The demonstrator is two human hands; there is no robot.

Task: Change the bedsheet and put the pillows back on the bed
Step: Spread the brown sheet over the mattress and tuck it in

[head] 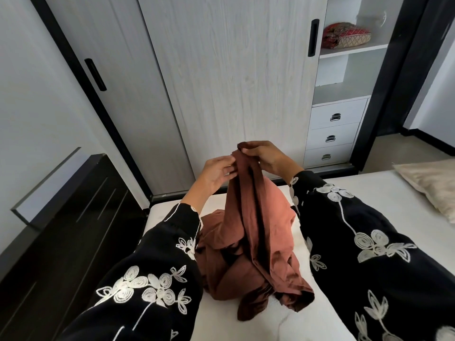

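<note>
1. Cloth first: the rust-brown bedsheet [248,232] sits bunched at the centre of the frame on the bare white mattress [384,193], its top drawn up into a peak while the rest slumps in folds toward the lower middle.

2. The right hand [264,156] pinches that peak between thumb and fingers. The left hand [218,172] has its fingers laid against the fabric just below, fingers loosely curled; whether it truly grips, I cannot tell.

3. It looks light, limp and creased, not slippery and not fragile. It should drape wherever it is let go, so a hem or corner is the sensible hold, one in each hand, rather than the middle of the bundle.

4. As held, its long axis runs nearly vertical, the peak pointing at the wardrobe [221,70] in the upper middle, a dark fold running down its length.

5. A pillow [430,183] lies at the right edge, well apart from the sheet.
</note>
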